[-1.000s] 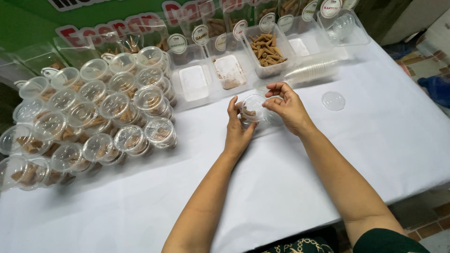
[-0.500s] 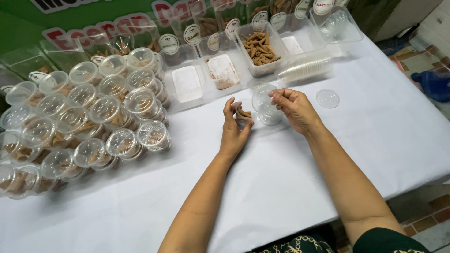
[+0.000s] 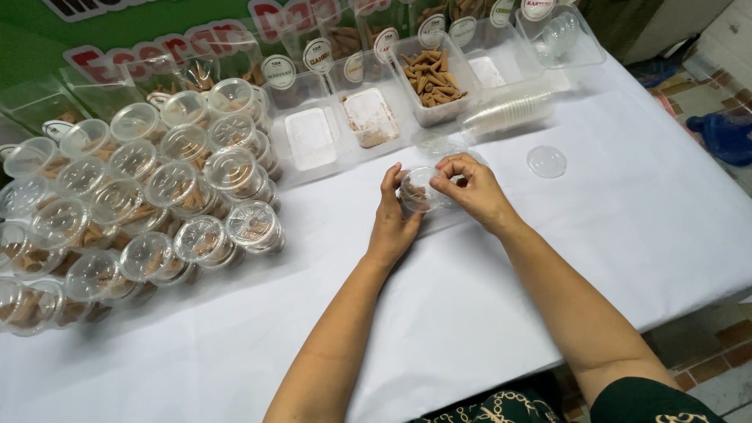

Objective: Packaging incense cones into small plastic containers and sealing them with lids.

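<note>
My left hand (image 3: 393, 219) and my right hand (image 3: 468, 190) meet over the white table, both closed around a small clear plastic cup (image 3: 419, 190) tipped on its side. Brown cone-shaped pieces show inside the cup, by my left fingers. My right fingers pinch its rim from the right. A loose clear dome lid (image 3: 546, 160) lies on the cloth to the right of my hands.
A big pile of lidded clear cups (image 3: 157, 204) holding brown cones fills the left side. Clear tubs stand at the back: one with brown cones (image 3: 431, 77), others with white inserts (image 3: 311, 137). A sleeve of stacked empty cups (image 3: 509, 111) lies sideways behind my hands.
Half a second ago my hands were apart, the left holding cones and the right holding the cup. Now they have come together around the cup, with the cones inside it.
</note>
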